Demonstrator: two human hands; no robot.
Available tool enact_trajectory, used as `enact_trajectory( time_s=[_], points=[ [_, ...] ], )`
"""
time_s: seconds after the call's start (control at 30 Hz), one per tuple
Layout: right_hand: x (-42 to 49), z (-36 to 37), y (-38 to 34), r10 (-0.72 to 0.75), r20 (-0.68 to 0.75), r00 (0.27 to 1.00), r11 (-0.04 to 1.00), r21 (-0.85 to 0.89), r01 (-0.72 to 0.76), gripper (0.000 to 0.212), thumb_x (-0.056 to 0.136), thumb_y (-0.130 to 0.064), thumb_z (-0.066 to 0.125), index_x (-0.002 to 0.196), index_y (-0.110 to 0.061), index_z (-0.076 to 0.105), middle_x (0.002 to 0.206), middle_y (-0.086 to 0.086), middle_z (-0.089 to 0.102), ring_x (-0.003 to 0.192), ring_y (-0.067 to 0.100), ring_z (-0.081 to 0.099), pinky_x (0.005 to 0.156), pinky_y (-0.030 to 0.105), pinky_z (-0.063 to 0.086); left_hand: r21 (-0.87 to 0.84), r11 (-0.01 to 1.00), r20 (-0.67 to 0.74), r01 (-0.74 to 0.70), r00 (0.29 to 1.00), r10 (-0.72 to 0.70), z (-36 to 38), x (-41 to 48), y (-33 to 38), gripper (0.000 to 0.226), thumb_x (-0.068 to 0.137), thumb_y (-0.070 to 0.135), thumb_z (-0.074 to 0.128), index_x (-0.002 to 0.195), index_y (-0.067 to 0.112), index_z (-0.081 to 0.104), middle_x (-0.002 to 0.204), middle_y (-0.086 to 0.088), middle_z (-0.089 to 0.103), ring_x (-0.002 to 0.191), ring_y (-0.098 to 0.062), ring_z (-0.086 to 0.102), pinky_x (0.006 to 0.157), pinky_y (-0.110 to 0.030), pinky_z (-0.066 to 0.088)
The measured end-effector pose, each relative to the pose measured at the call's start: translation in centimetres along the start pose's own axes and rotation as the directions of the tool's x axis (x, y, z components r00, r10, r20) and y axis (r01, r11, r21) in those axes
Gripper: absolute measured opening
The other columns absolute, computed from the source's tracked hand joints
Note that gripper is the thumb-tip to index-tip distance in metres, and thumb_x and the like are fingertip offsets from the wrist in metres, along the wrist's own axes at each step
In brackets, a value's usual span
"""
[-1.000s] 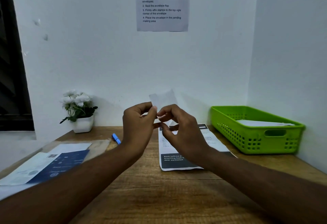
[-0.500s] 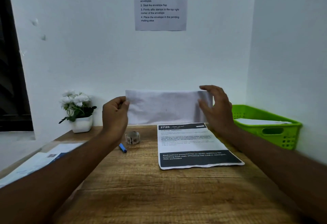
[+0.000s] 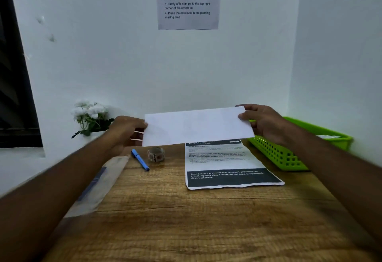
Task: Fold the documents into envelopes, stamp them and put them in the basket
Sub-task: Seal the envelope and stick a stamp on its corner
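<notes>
A white envelope (image 3: 196, 126) hangs lengthwise above the far part of the wooden desk, tilted up to the right. My left hand (image 3: 126, 131) grips its left end and my right hand (image 3: 262, 122) grips its right end. Below it a printed document (image 3: 225, 164) with a dark band lies flat on the desk. The green basket (image 3: 289, 156) stands at the right wall, partly behind my right hand, with white paper inside. A small roll of stamps (image 3: 156, 154) sits left of the document.
A blue pen (image 3: 140, 160) lies beside the stamps. More papers in a clear sleeve (image 3: 99, 183) lie at the left desk edge. A white flower pot (image 3: 91, 117) stands at the back left. An instruction sheet (image 3: 188, 1) hangs on the wall.
My hands moved apart from pinching together at the middle to the envelope's two ends. The envelope now lies lower and tilted, nearer the basket side.
</notes>
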State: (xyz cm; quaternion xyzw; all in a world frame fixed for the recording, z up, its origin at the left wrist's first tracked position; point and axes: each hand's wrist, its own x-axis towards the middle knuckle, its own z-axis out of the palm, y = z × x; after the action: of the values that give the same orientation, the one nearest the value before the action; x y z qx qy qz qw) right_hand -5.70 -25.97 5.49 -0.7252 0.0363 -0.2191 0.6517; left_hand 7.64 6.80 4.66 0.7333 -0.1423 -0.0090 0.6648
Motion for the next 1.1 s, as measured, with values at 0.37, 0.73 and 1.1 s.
enact_trajectory(
  time_s=[0.37, 0.73, 1.1],
  points=[
    [-2.0, -2.0, -2.0, 0.357, 0.431, 0.829, 0.850, -0.519, -0.096, 0.039, 0.081, -0.006, 0.072, 0.119, -0.009, 0.066, 0.107, 0.021, 0.067, 0.081, 0.020, 0.069, 0.051, 0.025, 0.054, 0.597, 0.803, 0.584, -0.006, 0.690, -0.428, -4.4, -0.6, 0.4, 0.013, 0.071, 0.012, 0.074, 0.065, 0.001, 0.069, 0.063, -0.013, 0.066, 0.054, -0.019, 0.065, 0.046, -0.022, 0.051],
    [-3.1, -1.3, -2.1, 0.673, 0.375, 0.638, 0.596, -0.786, -0.166, 0.019, 0.087, -0.004, 0.064, 0.106, -0.004, 0.067, 0.091, 0.021, 0.072, 0.065, 0.022, 0.072, 0.057, 0.031, 0.059, 0.700, 0.703, 0.676, -0.128, 0.438, -0.593, -3.1, -1.1, -0.1, 0.036, 0.057, 0.028, 0.091, 0.072, 0.001, 0.071, 0.066, -0.012, 0.069, 0.059, -0.021, 0.069, 0.048, -0.022, 0.053],
    [-2.6, -0.1, -0.7, 0.728, 0.425, 0.538, 0.547, -0.833, -0.083, 0.017, 0.090, 0.000, 0.059, 0.100, -0.006, 0.071, 0.092, 0.013, 0.075, 0.079, 0.021, 0.074, 0.069, 0.031, 0.060, 0.764, 0.628, 0.633, -0.152, 0.370, -0.680, -1.7, -1.0, -0.8, 0.019, 0.062, 0.021, 0.082, 0.068, 0.006, 0.072, 0.066, -0.011, 0.071, 0.053, -0.017, 0.069, 0.048, -0.021, 0.054]
  ],
)
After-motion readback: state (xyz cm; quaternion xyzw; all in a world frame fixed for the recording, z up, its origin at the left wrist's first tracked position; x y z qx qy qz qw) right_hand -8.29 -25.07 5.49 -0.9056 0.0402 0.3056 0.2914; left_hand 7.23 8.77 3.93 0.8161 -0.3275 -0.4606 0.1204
